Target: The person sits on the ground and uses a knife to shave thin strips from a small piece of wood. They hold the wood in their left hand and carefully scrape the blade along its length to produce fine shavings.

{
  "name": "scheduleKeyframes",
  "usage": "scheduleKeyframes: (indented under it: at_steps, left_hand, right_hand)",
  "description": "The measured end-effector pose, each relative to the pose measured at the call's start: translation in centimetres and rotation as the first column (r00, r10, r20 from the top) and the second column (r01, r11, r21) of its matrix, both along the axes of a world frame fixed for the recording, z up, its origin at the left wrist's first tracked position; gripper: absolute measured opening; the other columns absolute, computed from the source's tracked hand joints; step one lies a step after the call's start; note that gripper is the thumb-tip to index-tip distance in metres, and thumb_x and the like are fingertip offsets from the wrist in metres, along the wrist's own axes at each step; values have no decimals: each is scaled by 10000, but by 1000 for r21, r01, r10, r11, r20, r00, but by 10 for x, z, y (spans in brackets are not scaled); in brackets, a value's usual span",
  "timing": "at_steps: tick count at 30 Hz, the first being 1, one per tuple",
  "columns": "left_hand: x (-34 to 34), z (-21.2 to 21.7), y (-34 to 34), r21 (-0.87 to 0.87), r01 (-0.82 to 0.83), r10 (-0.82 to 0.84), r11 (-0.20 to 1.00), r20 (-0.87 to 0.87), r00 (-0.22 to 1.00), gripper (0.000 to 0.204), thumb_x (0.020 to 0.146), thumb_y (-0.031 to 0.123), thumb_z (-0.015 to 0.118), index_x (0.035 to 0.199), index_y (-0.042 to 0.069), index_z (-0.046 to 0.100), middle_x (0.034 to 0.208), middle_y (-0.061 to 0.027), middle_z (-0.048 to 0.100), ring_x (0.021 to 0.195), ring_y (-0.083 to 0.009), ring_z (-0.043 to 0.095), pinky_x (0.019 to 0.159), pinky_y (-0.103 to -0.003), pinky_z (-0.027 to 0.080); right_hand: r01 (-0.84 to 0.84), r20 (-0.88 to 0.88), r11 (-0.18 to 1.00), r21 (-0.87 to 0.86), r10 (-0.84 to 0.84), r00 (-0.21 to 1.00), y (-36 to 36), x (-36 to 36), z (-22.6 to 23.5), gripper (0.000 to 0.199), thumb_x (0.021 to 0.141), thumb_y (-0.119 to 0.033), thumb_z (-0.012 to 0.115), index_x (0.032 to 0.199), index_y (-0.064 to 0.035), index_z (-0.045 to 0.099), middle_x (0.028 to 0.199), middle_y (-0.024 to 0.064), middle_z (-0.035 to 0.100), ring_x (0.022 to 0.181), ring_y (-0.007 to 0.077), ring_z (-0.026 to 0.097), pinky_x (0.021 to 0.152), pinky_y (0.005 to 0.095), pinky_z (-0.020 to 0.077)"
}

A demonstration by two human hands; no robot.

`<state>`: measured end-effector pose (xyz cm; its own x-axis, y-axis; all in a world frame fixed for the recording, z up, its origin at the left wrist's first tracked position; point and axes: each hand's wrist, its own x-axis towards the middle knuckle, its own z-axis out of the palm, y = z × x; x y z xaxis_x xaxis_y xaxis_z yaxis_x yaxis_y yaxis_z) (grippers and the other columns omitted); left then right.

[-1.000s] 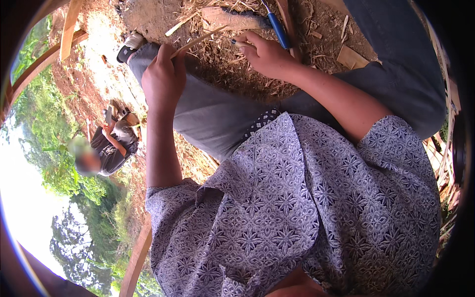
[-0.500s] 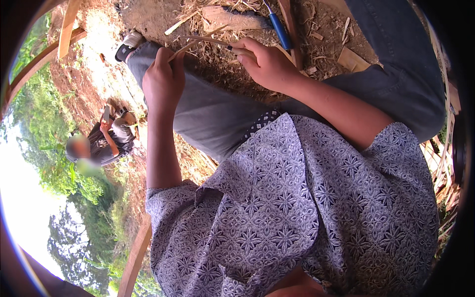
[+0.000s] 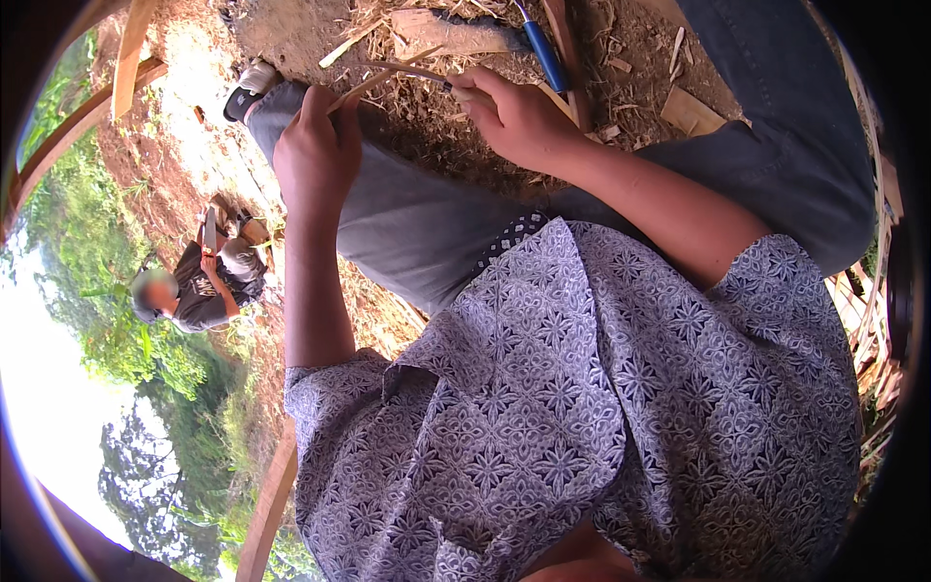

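Wooden stick (image 3: 361, 92), thin and pale, in left hand (image 3: 318, 145), pinched between thumb and fingers, far end slanting up toward the right. Right hand (image 3: 519, 121) curled round the handle of a narrow-bladed knife (image 3: 417, 71); blade points left, crosses stick between the hands, can't tell if touching. Blue-handled tool (image 3: 546, 58) just above right hand, by a wooden bar (image 3: 569, 58). Wood slab (image 3: 436, 31), dark along one edge, on the ground above both hands. Shavings (image 3: 427, 121) on ground below and between hands. Flat wood piece (image 3: 690, 112) right of right hand. Co-worker (image 3: 202, 291) sits well left of left hand, holding a blade (image 3: 209, 231).
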<state>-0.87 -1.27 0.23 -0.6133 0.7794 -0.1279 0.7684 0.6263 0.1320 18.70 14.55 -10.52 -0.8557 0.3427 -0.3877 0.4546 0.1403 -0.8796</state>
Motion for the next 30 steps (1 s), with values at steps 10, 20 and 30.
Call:
scheduleKeyframes:
  at_steps: [10,20,30]
  left_hand:
    - [4,5,-2,-15,-12,12,1000,20,1000,258,1008,307,675,881,104,579,767,-141,712,678,-391,699,566,-482,521]
    - [9,4,-2,-25,5,-4,1000,19,1000,242,1006,312,677,899,122,572,775,-122,712,673,-376,699,555,-472,519]
    - [13,11,4,-87,107,-112,990,-55,992,250,996,319,680,886,140,543,791,-56,710,633,-333,693,511,-444,518]
  right_hand:
    - [-71,167,996,55,61,984,10,3,-7,320,1026,-209,589,1327,-106,550,1097,160,749,914,379,741,774,459,571]
    - [8,-138,1000,3,-8,990,-9,10,15,307,1031,-207,603,1324,-122,572,992,171,756,870,383,744,763,461,571]
    - [-7,72,1000,-19,8,997,11,-1,17,312,1031,-217,613,1322,-108,594,942,142,751,746,298,735,647,409,536]
